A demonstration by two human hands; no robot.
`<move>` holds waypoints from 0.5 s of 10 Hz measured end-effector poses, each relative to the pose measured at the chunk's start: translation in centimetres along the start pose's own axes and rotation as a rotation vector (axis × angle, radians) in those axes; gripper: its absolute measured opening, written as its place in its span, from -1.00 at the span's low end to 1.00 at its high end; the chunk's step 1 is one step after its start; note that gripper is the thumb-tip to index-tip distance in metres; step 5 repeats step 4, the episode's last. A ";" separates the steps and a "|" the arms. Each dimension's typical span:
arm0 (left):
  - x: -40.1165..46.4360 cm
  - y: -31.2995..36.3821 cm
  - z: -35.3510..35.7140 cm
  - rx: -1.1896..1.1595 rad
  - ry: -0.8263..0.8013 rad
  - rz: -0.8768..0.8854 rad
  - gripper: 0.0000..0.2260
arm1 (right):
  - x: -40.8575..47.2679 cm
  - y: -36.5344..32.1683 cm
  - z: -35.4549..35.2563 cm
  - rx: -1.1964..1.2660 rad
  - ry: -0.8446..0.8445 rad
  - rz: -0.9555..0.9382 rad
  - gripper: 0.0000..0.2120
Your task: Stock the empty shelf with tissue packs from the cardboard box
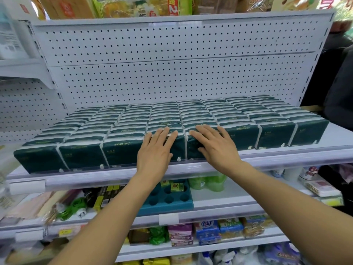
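Dark green tissue packs [122, 150] stand in several rows across the white shelf [324, 144], from its clear front lip back toward the pegboard. My left hand [155, 150] lies flat with straight fingers on the front and top of a middle pack. My right hand [215, 146] presses in the same way on the neighbouring pack [193, 148] to the right. Neither hand grips anything. The cardboard box is out of view.
A white pegboard back wall [172, 73] rises behind the packs. Below are shelves with a teal tray with round holes [168, 203], green bottles [208, 182] and assorted packets [208, 230]. Goods fill the shelf above. A dark-clothed person [340, 83] stands at the right edge.
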State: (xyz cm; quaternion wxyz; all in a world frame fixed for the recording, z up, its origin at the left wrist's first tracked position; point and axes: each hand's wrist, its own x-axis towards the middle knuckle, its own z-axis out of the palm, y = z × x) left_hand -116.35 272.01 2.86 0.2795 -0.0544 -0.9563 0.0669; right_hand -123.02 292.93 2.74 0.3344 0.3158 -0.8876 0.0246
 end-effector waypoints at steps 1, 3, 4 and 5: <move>0.2 0.2 -0.1 0.004 -0.019 -0.010 -0.39 | 0.2 -0.1 0.1 0.005 -0.020 0.005 -0.45; 0.2 0.4 -0.5 0.034 -0.072 -0.015 -0.37 | 0.1 -0.3 -0.6 0.034 -0.105 0.000 -0.42; 0.4 0.7 -1.4 0.014 -0.117 -0.033 -0.35 | 0.5 -1.0 -1.9 0.058 -0.191 0.056 -0.42; 0.4 0.7 -1.4 0.014 -0.117 -0.033 -0.35 | 0.5 -1.0 -1.9 0.058 -0.191 0.056 -0.42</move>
